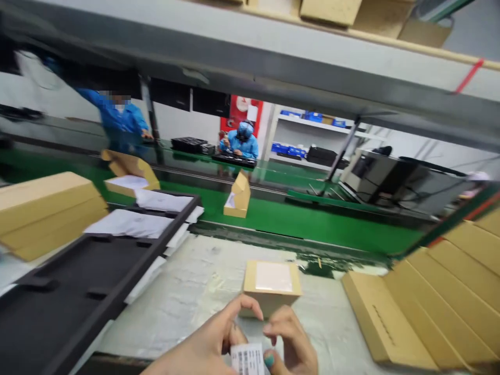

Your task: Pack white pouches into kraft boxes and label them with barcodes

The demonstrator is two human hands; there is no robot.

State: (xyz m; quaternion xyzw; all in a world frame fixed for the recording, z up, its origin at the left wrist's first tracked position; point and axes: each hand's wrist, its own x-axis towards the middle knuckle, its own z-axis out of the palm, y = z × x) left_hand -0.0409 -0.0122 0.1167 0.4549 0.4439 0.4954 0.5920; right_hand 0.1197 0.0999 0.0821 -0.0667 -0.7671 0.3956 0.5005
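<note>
1. One white barcode label [250,359] lay at the bottom centre of the frame, between two bare hands.
2. Left hand [207,341]: it reached in from the lower left, index finger arched high, the other visible fingers curled in behind the label's upper left corner. These closed fingers had hold of it; the thumb was out of sight.
3. Right hand [295,341]: it bent in from the lower right, fingers half curled and apart from the thumb. Its one teal-nailed thumb met the label's right edge; whether it pinched, I could not tell.
4. One closed cardboard box [269,302], a single white sticker [273,276] on top, stood just beyond the fingertips.
5. Two open cartons [237,200] sat on the green surface [312,214], upper left and upper centre.
6. One black tray [105,265] filled the lower left, two white packets [128,223] on it.
7. Several cardboard boxes [394,312] leaned in a row, lower right, too overlapped to count.
8. Two co-workers [244,141] in blue sat beyond.
</note>
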